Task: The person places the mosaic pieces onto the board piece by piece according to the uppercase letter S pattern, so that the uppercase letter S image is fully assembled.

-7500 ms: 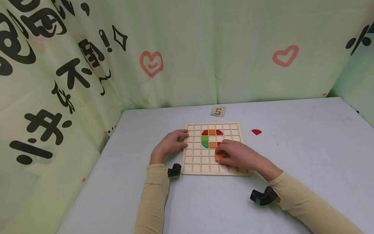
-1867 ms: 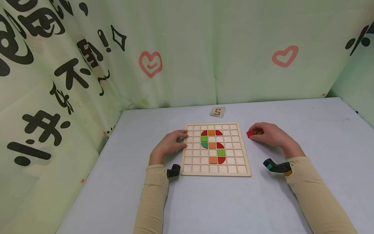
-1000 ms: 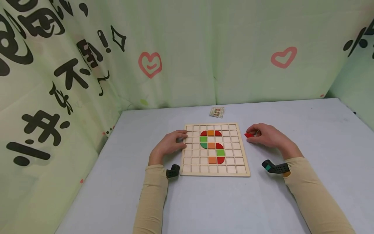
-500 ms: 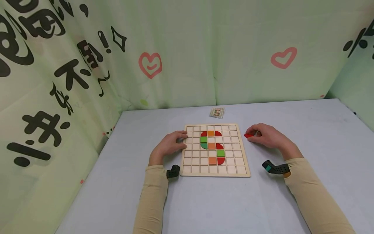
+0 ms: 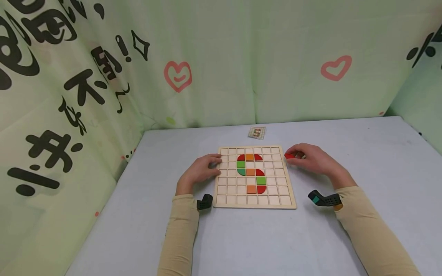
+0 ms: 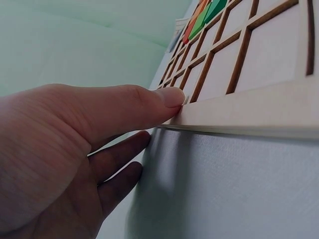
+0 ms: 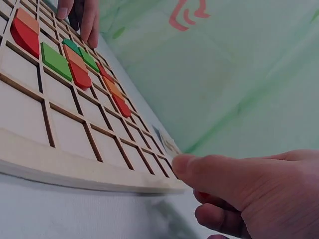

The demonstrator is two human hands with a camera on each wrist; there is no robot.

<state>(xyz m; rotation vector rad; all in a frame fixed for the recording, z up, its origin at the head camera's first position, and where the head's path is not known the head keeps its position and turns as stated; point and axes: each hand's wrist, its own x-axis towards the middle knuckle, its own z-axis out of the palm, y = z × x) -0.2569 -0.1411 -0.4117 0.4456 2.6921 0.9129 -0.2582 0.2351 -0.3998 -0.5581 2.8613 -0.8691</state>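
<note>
A square wooden grid board (image 5: 253,206) lies on the table, with red, orange and green tiles forming an S-like shape in its cells. By its upper right corner my right hand (image 5: 312,159) pinches a red quarter-circle tile (image 5: 289,156) between thumb and fingers. In the right wrist view, the thumb and curled fingers hide most of that tile. My left hand (image 5: 199,170) touches the board's left edge with thumb and fingertips. The left wrist view shows the thumb (image 6: 134,107) against the wooden rim, the other fingers loosely extended beside it.
Behind the board lies a small card (image 5: 257,132) printed with a gridded S pattern. The white table (image 5: 362,153) extends to both sides, with a pale green printed curtain (image 5: 221,57) behind it. Each wrist wears a black camera (image 5: 324,198).
Earlier the right hand was at an orange tile on the board. It then took the loose red tile from the table and has moved slightly left, to the board's edge. The left hand stays put.
</note>
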